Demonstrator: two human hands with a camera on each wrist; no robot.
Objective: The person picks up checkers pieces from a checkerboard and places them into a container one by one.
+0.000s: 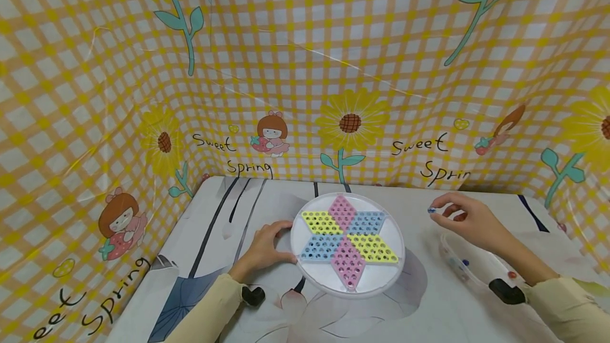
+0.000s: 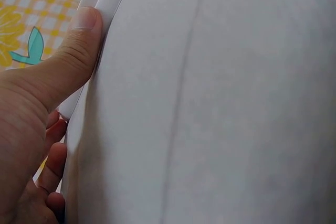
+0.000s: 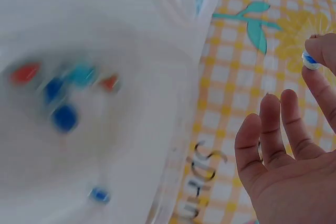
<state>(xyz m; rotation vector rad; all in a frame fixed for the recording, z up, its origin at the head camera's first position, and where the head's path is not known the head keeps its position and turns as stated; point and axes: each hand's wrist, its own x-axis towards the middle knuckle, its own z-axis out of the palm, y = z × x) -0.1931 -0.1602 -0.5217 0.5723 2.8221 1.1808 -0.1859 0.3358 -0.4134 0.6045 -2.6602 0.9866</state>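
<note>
A round white Chinese checkers board (image 1: 392, 229) with a pink, yellow and blue star of holes lies on the table. My left hand (image 1: 265, 247) holds its left rim, thumb at the near side and fingers farther back. In the left wrist view the thumb (image 2: 81, 40) presses against the white edge. To the right of the board, my right hand (image 1: 469, 221) is raised, pinching a blue-and-white marble (image 3: 310, 60) between thumb and index finger. Its other fingers are loosely bent. Below that hand stands a clear plastic container (image 1: 448, 258), partly hidden by the forearm.
Several marbles, among them a blue one (image 1: 465, 262) and a red one (image 1: 512, 274), lie in the container. The table (image 1: 267, 197) has a pale floral cover. A yellow checked cloth (image 1: 295, 68) with sunflowers hangs behind and at the sides.
</note>
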